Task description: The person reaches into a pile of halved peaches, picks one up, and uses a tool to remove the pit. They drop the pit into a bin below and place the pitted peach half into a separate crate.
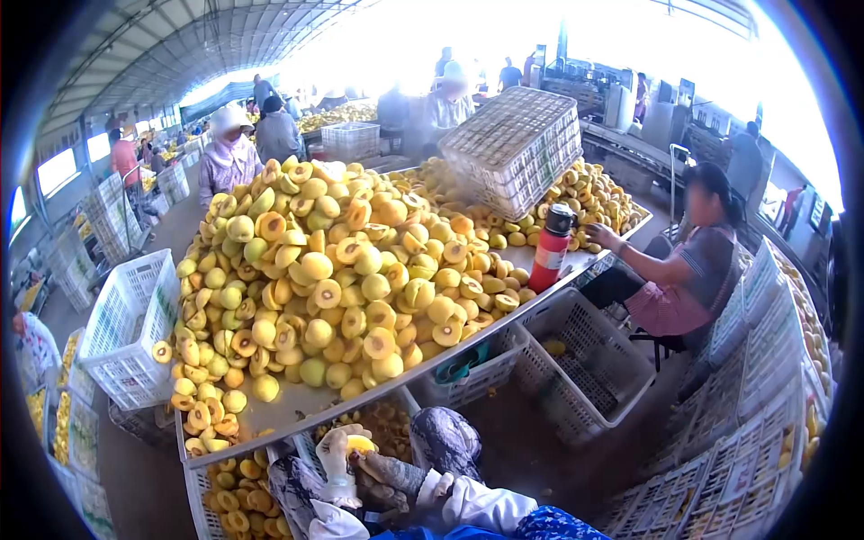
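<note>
At the bottom of the view, above a crate between my knees, my left hand (337,461) in a pale glove is closed on a yellow peach half (361,444). Close against that fruit is my right hand (389,472), in a darker grey glove, its fingers curled. Whatever it grips is hidden. Beneath my hands, the crate holds peach pieces (385,423). In front of me a metal-edged table (301,416) carries a large heap of yellow peach halves (315,279), many with the brown pit hollow showing.
A red bottle (549,250) stands on the table's right edge, by a tilted white crate (513,148). Below are another crate (589,364) and a crate of halves (241,495). A seated person (688,261) reaches in from the right. Stacked crates (738,432) line the right side.
</note>
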`<state>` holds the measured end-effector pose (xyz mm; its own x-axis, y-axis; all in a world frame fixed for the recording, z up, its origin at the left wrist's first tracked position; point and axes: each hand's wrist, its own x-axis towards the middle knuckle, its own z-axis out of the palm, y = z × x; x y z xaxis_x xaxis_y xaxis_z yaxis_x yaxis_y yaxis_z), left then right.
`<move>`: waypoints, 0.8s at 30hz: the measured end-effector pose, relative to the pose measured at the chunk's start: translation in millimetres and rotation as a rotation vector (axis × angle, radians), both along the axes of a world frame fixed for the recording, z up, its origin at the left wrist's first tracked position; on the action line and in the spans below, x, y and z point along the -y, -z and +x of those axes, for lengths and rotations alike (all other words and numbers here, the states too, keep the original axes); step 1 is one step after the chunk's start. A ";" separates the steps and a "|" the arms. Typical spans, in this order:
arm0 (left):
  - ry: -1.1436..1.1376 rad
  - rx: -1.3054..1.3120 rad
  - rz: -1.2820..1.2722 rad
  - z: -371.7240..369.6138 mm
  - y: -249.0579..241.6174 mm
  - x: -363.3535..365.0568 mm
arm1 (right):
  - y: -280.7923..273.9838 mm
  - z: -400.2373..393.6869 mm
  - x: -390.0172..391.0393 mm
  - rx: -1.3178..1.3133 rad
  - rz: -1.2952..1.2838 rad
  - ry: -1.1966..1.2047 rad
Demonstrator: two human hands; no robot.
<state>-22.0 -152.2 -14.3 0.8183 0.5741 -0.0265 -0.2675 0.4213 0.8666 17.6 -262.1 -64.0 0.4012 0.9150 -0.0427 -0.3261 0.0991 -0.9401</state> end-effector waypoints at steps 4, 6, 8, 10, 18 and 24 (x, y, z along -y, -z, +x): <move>0.154 0.012 0.338 6.0 10.7 -16.8 | -7.6 6.9 8.8 -0.109 -0.036 -0.133; 0.228 -0.081 0.446 2.5 3.9 -16.8 | -12.4 14.9 13.9 -0.182 -0.066 -0.236; 0.288 -0.112 0.540 0.6 -3.0 -17.4 | -14.5 20.4 17.0 -0.265 -0.077 -0.326; 0.250 -0.095 0.428 -1.4 0.6 -16.5 | -13.9 20.3 17.3 -0.335 -0.070 -0.386; -0.052 -0.004 -0.793 -30.6 -11.8 -5.2 | -23.5 -29.9 1.3 0.463 0.138 0.162; -0.698 -0.324 0.180 -124.4 28.9 -100.3 | 33.2 -5.1 -34.0 -0.363 -0.425 0.050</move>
